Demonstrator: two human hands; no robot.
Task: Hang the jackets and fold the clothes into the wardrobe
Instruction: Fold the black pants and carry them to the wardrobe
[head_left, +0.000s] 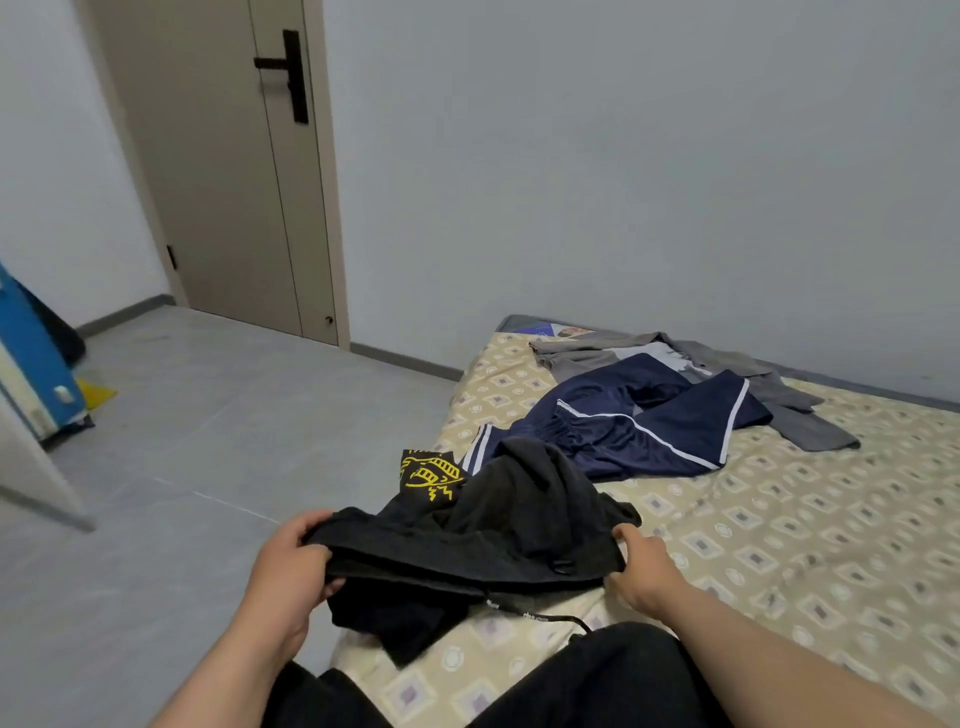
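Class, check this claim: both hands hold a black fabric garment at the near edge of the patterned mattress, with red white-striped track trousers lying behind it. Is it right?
Not quite. The head view shows the white-striped track trousers are navy blue, not red. The left hand and right hand do hold the black fabric garment on the patterned mattress.

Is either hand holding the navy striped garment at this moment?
No, both the left hand and the right hand grip the black garment, while the navy striped garment lies untouched on the mattress.
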